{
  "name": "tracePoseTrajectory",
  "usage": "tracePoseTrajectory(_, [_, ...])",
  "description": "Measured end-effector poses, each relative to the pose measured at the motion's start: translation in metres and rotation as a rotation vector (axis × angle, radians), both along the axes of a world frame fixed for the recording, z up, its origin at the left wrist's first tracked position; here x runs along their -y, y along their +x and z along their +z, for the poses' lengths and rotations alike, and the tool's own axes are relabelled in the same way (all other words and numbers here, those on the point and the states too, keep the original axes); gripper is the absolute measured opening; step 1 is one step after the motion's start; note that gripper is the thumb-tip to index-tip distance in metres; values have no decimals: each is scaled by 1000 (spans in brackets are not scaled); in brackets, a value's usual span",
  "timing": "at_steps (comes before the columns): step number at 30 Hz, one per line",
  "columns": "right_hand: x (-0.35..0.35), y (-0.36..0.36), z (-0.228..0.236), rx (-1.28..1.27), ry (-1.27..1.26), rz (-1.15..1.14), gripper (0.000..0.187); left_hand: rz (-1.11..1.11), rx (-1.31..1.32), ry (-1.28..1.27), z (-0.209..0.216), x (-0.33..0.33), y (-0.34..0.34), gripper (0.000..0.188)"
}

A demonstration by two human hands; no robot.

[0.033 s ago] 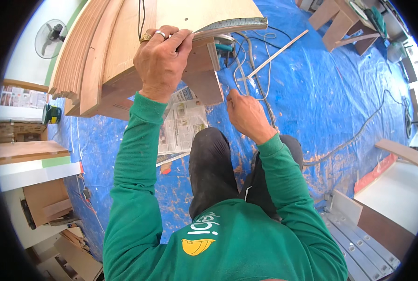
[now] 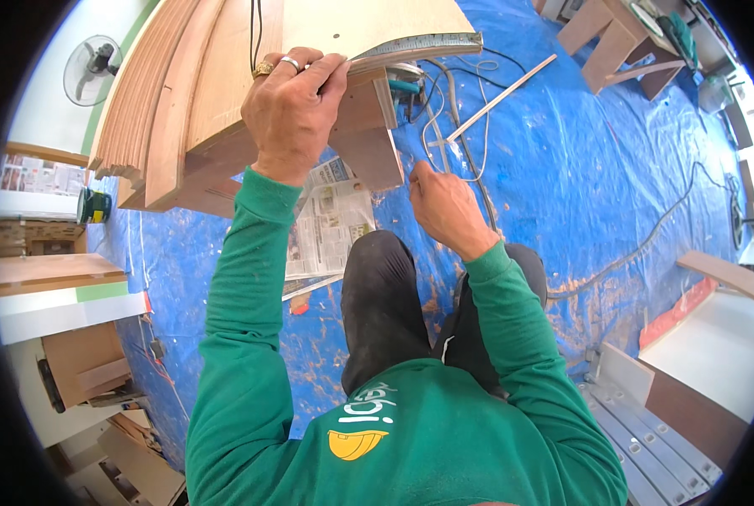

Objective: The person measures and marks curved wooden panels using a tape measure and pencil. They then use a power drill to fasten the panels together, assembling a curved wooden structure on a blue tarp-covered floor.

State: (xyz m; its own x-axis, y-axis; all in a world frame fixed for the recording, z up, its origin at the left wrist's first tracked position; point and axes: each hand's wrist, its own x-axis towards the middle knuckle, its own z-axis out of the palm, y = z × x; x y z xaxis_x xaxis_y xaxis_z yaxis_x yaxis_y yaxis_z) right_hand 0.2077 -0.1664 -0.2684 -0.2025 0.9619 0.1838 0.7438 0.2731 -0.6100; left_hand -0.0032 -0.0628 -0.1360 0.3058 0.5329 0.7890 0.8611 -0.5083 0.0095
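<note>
Nothing has shifted since the earlier frame; both hands and the wood sit where they were.

Right hand (image 2: 446, 207), about 1 o'clock from the knees, is curled shut with fingertips pinched together; whether something thin is in the pinch, can't tell. It hangs just below and right of the block under the panel, not touching it.

Left hand (image 2: 297, 110), at 11 o'clock and higher, is closed over the near edge of the curved wooden panel (image 2: 225, 93), fingers wrapped on top next to a metal ruler (image 2: 419, 46) lying along that edge.

Handling, as a guess: panel is a stack of bent plywood layers, stiff, bulky, likely heavy, edges rough rather than slippery. Best hold looks like the thick layered edge or the wooden block (image 2: 368, 135) fixed under it; the ruler looks loose and could slide off if the panel tips.

Below the panel, newspaper (image 2: 330, 223) lies flat on the blue tarp (image 2: 562, 169) on the floor. Cables (image 2: 470, 143) loop at 12 to 1 o'clock just beyond the right hand, and a long cord (image 2: 647, 244) runs off to 3 o'clock; both could snag. A thin wood strip (image 2: 499, 99) lies across the tarp at 1 o'clock. Farther out: wooden stools (image 2: 605, 38) at 2 o'clock, a fan (image 2: 94, 67) at 10 o'clock, boards (image 2: 52, 274) at 9 o'clock.
</note>
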Motion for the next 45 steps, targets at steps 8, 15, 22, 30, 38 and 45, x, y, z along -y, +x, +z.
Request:
tracePoseTrajectory(8, [1, 1, 2, 25, -42, 0, 15, 1, 29, 54, -3, -4, 0, 9])
tracePoseTrajectory(15, [1, 0, -1, 8, -20, -8, 14, -11, 11, 19, 1, 0, 3, 13])
tracePoseTrajectory(22, [2, 2, 2, -9, -14, -10, 16, -16, 37, 21, 4, 3, 4, 11])
tracePoseTrajectory(30, [1, 4, 8, -32, -49, -30, 15, -30, 60, 5, 3, 1, 5, 9])
tracePoseTrajectory(38, [-65, 38, 139, -465, 524, -53, 20, -48, 52, 1, 4, 2, 1, 8])
tracePoseTrajectory(45, [-106, 47, 139, -387, 409, 67, 20, -15, 51, 28, -2, -3, 1, 7])
